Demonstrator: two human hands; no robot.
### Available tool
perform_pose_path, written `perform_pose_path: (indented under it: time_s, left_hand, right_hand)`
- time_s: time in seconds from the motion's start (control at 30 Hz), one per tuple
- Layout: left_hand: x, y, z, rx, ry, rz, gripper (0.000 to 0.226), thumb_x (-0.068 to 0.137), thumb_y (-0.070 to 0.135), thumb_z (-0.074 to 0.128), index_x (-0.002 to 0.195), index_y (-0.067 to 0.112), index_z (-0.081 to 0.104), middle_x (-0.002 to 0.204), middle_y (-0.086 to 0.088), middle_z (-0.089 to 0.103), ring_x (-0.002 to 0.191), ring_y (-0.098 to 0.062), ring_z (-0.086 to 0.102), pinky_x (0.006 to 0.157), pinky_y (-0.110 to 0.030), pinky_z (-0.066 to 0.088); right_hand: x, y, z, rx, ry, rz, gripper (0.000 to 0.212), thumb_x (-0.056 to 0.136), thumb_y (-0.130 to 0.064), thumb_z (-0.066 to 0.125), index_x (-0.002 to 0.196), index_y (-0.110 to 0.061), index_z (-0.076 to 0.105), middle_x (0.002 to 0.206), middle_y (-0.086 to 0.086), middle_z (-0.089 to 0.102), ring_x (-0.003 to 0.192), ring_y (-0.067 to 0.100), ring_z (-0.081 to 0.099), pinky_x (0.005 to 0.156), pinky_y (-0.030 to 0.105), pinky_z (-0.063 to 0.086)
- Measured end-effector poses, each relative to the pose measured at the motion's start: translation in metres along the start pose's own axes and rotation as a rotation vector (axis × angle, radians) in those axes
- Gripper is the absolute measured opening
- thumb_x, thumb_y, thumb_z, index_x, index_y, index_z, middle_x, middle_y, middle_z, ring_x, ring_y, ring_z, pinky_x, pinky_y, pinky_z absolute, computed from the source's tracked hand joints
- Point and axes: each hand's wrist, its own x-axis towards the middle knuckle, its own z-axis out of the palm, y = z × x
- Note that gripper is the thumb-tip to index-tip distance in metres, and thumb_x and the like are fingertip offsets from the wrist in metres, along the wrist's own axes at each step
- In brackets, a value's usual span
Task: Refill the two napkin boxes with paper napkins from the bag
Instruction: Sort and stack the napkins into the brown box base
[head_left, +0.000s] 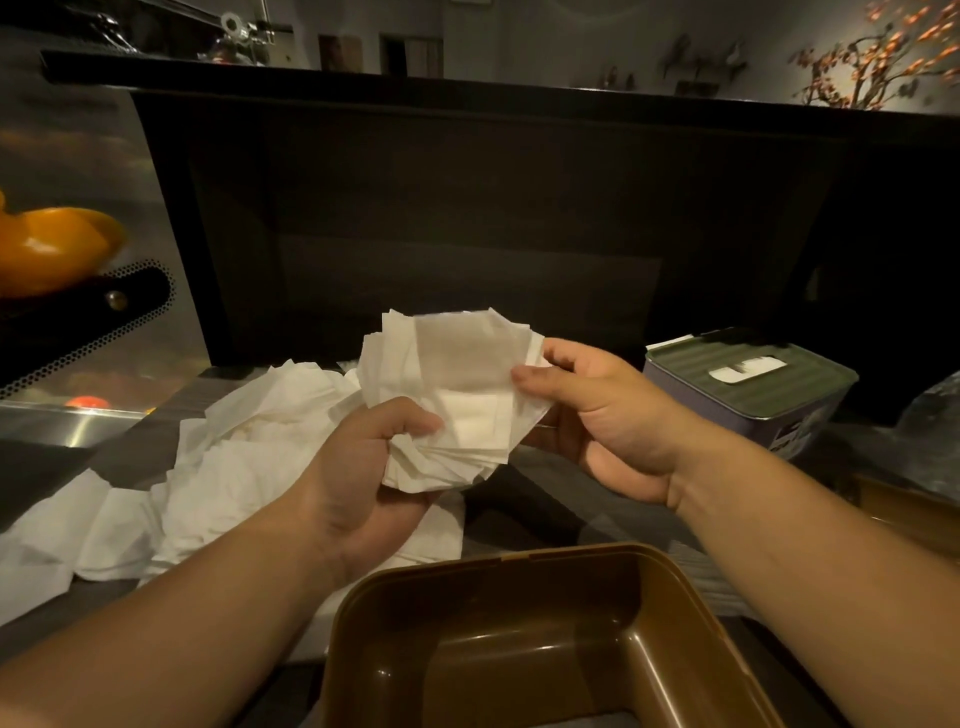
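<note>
The room is dim, and a tall dark counter front (467, 208) fills most of the view, with a shelf edge along its top and a branch of orange blossoms (878, 57) against the far wall at the right. Below it runs a dark grey worktop (519, 509). To the left stands a brushed-steel surface with a glossy orange object (52, 244) on it.

Nearest the person sits a brown plastic napkin box (545, 639), open-topped, smooth, with rounded corners and nothing visible inside. Across the worktop at the left sprawls a loose heap of napkins (208, 467), white, soft and crumpled. At the right, well apart from the brown box, is a second napkin box (748, 384) with a ribbed green lid and a white napkin showing in its slot.

Above the worktop, between the boxes, a fanned stack of napkins (462, 395) is held up. The left hand (363, 467) grips its lower edge with curled fingers; the right hand (597, 410) pinches its right side, thumb in front.
</note>
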Motion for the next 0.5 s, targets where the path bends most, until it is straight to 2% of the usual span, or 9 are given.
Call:
perform_pose_path:
  time_s: [0.07,0.17,0.2,0.37,0.43,0.5]
  left_hand:
    - [-0.0009,-0.0008,0.0006,0.031,-0.005,-0.006,0.061,0.072,0.001,0.059,0.131,0.015,0.056,0.118,-0.017,0.069,0.108,-0.037,0.067,0.092,-0.047,0.055]
    - [-0.0041,-0.0018,0.0024,0.104,-0.013,0.002,0.055,0.071,0.018,0.069,0.124,0.024,0.060,0.109,-0.010,0.073,0.097,-0.031,0.071,0.065,-0.040,0.059]
    - [-0.0051,-0.0020,0.0043,0.119,-0.024,0.000,0.052,0.070,0.022,0.070,0.121,0.027,0.061,0.105,-0.009,0.074,0.093,-0.030,0.072,0.062,-0.039,0.058]
    - [-0.0012,-0.0043,0.0048,0.150,0.008,-0.037,0.047,0.072,0.019,0.072,0.118,0.026,0.062,0.098,-0.009,0.076,0.087,-0.029,0.074,0.067,-0.043,0.059]
    - [0.0008,-0.0044,0.0040,0.145,0.008,-0.038,0.046,0.074,0.019,0.070,0.119,0.025,0.062,0.102,-0.009,0.075,0.089,-0.030,0.074,0.068,-0.044,0.059]
    - [0.0014,-0.0046,0.0042,0.139,-0.005,-0.048,0.049,0.075,0.019,0.069,0.123,0.024,0.061,0.111,-0.011,0.073,0.098,-0.033,0.072,0.077,-0.048,0.059]
  right_hand:
    - [0.0022,0.0009,-0.0003,-0.016,0.061,-0.025,0.031,0.092,-0.010,0.067,0.123,-0.013,0.066,0.116,0.007,0.075,0.106,0.022,0.073,0.090,0.041,0.061]
    - [0.0026,0.0027,-0.0016,-0.085,0.078,-0.036,0.028,0.092,-0.010,0.069,0.120,-0.015,0.069,0.115,0.005,0.075,0.106,0.022,0.073,0.091,0.042,0.060]
    - [0.0022,0.0030,-0.0020,-0.120,0.076,-0.029,0.027,0.092,-0.010,0.069,0.119,-0.015,0.070,0.115,0.005,0.075,0.106,0.022,0.073,0.090,0.041,0.060]
    - [0.0001,0.0019,-0.0023,-0.132,0.029,0.031,0.028,0.095,-0.019,0.067,0.121,-0.012,0.070,0.116,0.007,0.075,0.107,0.023,0.072,0.091,0.040,0.060]
    - [0.0004,0.0025,-0.0030,-0.113,0.052,0.033,0.029,0.095,-0.025,0.067,0.122,-0.014,0.070,0.116,0.006,0.075,0.107,0.024,0.072,0.092,0.041,0.059]
    - [0.0021,0.0046,-0.0029,-0.137,0.085,0.030,0.025,0.097,-0.026,0.066,0.119,-0.016,0.070,0.113,0.004,0.076,0.106,0.022,0.073,0.090,0.040,0.060]
